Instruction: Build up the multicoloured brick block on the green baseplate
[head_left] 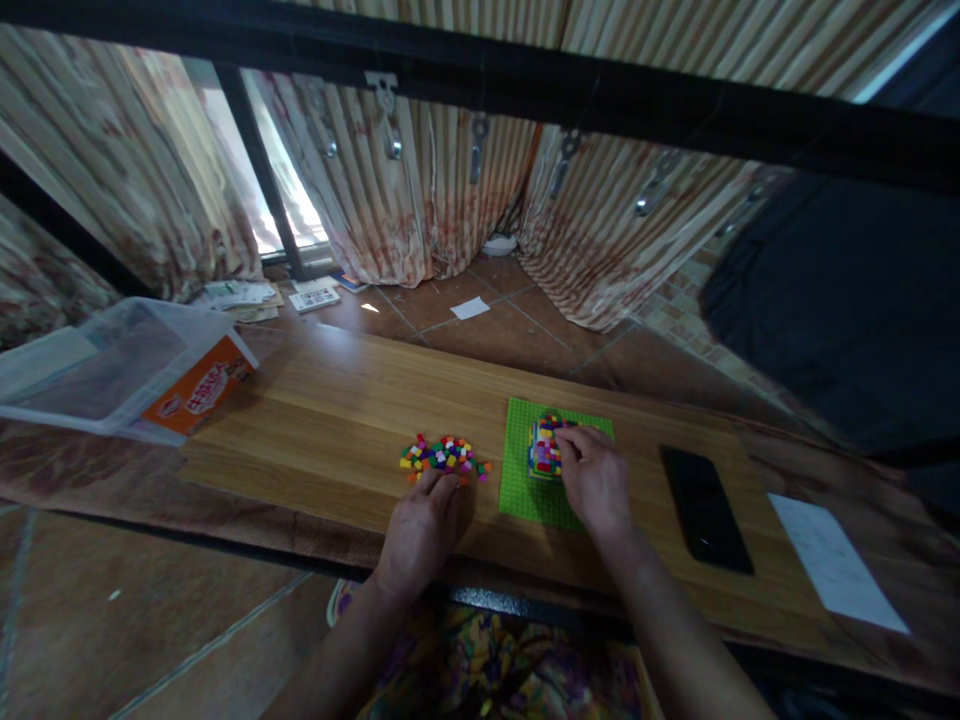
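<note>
handling: best to square a piece over the brick block [545,455], then press straight down, keeping the green baseplate [517,495] steady.
brick block: on the green baseplate, just left of the right hand [598,482].
right hand: fingers narrowed at the block; cannot tell if holding a piece.
left hand [420,522]: curled at the near edge of the loose pieces [442,453]; cannot tell its grip.

Brick build [544,448] part-hidden (behind right hand [594,475]), bin [161,350] cropped left
</note>
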